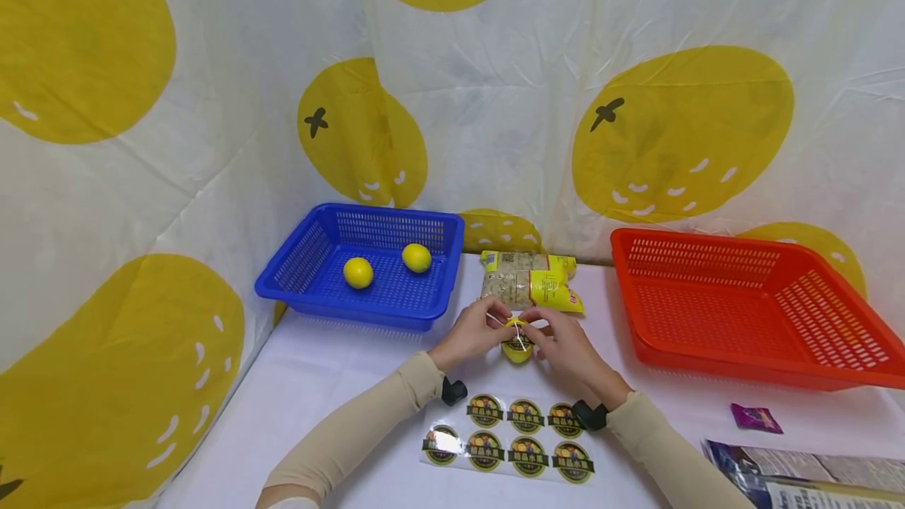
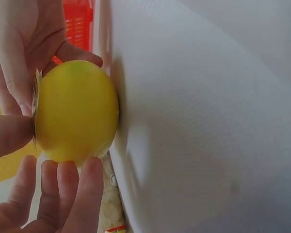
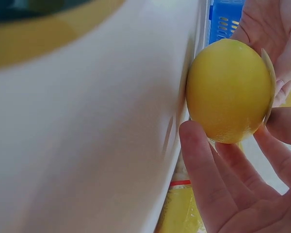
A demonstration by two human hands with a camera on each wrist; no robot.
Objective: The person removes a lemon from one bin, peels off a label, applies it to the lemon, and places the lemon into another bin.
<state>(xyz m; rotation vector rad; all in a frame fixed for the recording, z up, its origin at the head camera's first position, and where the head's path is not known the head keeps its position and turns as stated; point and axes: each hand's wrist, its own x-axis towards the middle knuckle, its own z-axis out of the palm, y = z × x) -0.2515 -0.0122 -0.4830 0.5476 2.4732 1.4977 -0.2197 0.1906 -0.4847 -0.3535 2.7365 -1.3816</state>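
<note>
A yellow lemon rests on the white table between both hands, with a round dark label sticker on its upper side. My left hand holds the lemon from the left, its thumb pressing the sticker's edge and its fingertips against the fruit. From the right, my right hand grips it likewise, thumb on the sticker and fingers around the side. In the left wrist view, the sticker stands slightly off the lemon at one edge. The right wrist view also shows a raised sticker edge.
Two lemons lie in a blue basket at the back left. A red basket stands at the right. Behind the hands is a yellow-and-clear snack bag. A sticker sheet lies in front, a purple packet and dark packaging at right.
</note>
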